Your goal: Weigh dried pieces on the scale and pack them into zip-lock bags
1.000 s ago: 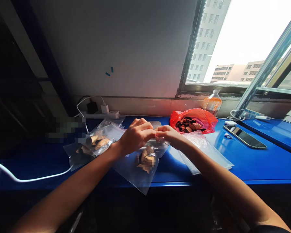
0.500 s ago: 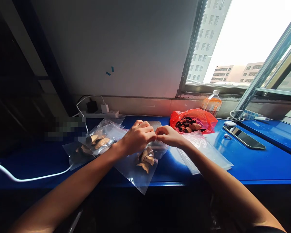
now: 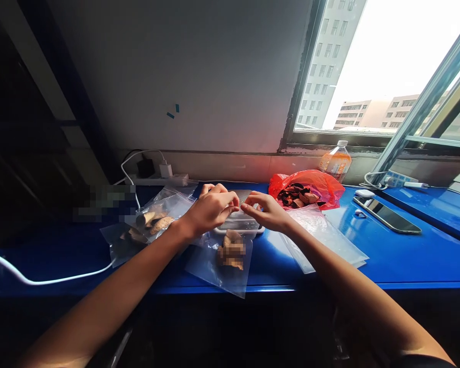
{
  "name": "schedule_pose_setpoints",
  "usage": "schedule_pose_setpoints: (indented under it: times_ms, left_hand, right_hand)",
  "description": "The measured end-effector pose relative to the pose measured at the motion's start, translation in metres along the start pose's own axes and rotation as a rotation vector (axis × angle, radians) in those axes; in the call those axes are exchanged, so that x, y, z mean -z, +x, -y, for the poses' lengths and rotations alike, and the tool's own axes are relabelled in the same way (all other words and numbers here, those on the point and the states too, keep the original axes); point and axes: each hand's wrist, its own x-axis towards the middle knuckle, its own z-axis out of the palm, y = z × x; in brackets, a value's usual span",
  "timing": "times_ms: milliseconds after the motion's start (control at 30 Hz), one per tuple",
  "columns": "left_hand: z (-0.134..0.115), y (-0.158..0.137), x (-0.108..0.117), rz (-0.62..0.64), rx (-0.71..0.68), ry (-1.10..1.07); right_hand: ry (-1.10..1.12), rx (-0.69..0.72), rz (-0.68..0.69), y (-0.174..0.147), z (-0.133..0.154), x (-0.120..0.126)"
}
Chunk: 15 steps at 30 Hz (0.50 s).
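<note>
My left hand (image 3: 216, 208) and my right hand (image 3: 263, 209) are close together, each with fingertips pinched at the upper edge of a clear plastic zip bag (image 3: 210, 268). The bag slopes down toward me over the front of the blue table. Several dried brown pieces (image 3: 232, 237) lie inside it, partly blurred out. Behind the bag sits a kitchen scale (image 3: 261, 231) with a pale rim and a grey plate, largely covered by my hands and the plastic.
Filled clear bags (image 3: 159, 220) lie at left. A red plastic bag (image 3: 333, 189) holds dark dried pieces; flat clear bags (image 3: 329, 245) lie before it. Right of these are a phone (image 3: 389, 214), an earbud (image 3: 360, 213) and a bottle (image 3: 335, 161). A white cable (image 3: 61, 280) crosses the left side.
My hands have moved slightly apart, with a small gap between the fingertips now. The bag's lower corner has swung right and up, and more of the scale shows.
</note>
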Motion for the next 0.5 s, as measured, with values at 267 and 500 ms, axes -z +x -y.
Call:
schedule_pose_setpoints:
  times_ms: [267,500]
  left_hand:
    - [-0.002,0.001,0.010,0.009,0.141,-0.370]
    - [-0.001,0.005,0.019,0.176,0.221,-0.976]
  right_hand:
    - [0.348,-0.129,0.146,-0.002,0.008,0.007]
    - [0.658,-0.157,0.216,-0.002,0.007,0.007]
